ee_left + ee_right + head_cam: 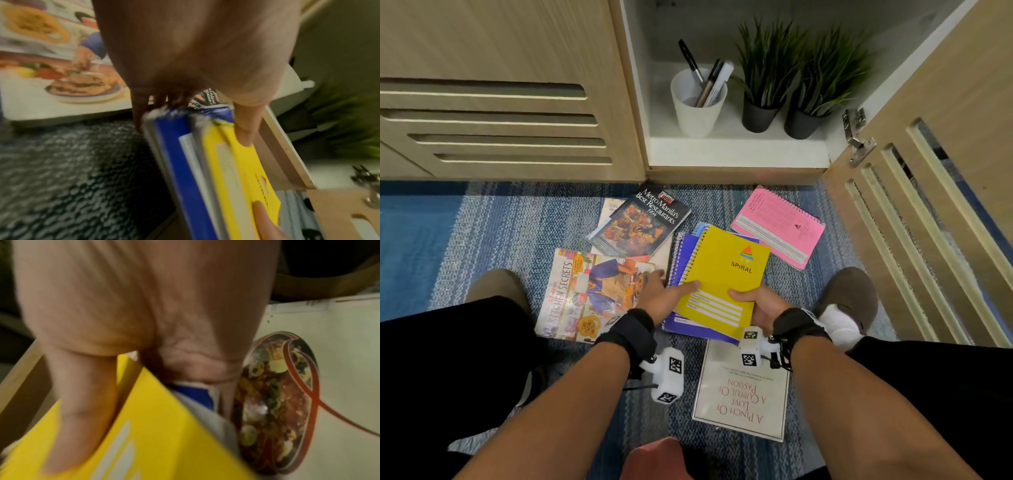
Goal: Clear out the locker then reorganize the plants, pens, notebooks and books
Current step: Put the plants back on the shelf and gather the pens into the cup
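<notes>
Yellow notebook (722, 274) tops a small stack with a blue notebook (685, 253) under it, on the rug (500, 222) just in front of the locker (736, 150). Both hands are on the stack: left hand (661, 294) at its left edge, thumb on the yellow cover, fingers (141, 113) curled under the spiral side; right hand (760, 305) clamped on the near right corner, thumb on top, fingers under.

Step, as I read it: reorganizing, gathering notebooks. Cup (697, 102) with pens (709, 82) and two plants (798, 78) already stand in the locker. Pink notebook (779, 226) lies on the rug right of the stack, near the locker door (928, 171); books (640, 226) lie loose to the stack's left and nearer the person.

Next probably: square the stack, lift it level with both hands, add the pink one, then slide it into the locker left of the cup without knocking it.
</notes>
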### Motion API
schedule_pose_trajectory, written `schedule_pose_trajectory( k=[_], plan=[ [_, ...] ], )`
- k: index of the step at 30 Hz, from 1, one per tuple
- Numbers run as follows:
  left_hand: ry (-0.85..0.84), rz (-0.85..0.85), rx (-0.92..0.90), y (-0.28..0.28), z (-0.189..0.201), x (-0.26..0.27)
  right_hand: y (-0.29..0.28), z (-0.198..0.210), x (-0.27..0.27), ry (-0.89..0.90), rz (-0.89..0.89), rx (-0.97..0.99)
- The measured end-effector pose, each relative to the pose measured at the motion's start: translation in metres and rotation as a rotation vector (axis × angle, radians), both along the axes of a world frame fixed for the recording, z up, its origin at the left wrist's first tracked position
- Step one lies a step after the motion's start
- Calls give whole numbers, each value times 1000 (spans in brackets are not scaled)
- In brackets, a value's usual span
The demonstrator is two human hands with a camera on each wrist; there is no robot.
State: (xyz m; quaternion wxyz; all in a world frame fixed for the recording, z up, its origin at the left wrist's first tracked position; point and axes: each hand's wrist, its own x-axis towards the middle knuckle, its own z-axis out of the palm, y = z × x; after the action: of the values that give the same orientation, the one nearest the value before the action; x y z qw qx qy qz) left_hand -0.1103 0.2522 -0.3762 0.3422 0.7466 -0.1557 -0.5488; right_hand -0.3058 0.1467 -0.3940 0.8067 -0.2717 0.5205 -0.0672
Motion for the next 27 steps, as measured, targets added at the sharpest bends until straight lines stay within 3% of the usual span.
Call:
schedule_pose_trajectory(
  k=[3,5,7,9,11,13,15,17,20,27],
  plan=[
    [272,28,-60,3,0,1,-4,12,-3,-32,61,29],
    [346,74,-42,5,-7,3,-6,21,4,2,127,26],
    [332,115,-2,9,-15,3,-12,21,12,198,275,-137],
    [288,123,37,13,-21,1,-31,10,13,543,381,-470],
    [259,122,80,18,-27,-2,-57,3,4,760,231,-642],
    [264,127,124,21,-32,-5,-86,-8,-11,866,3,-557],
    [280,119,159,22,-37,-6,-108,-20,-27,850,-115,-367],
    [270,105,168,23,-40,-6,-120,-33,-39,773,-72,-269],
    [233,70,144,23,-39,-5,-129,-36,-44,693,-6,-254],
    [67,-38,241,22,-38,-10,-111,-21,-19,583,-96,-266]
  ],
)
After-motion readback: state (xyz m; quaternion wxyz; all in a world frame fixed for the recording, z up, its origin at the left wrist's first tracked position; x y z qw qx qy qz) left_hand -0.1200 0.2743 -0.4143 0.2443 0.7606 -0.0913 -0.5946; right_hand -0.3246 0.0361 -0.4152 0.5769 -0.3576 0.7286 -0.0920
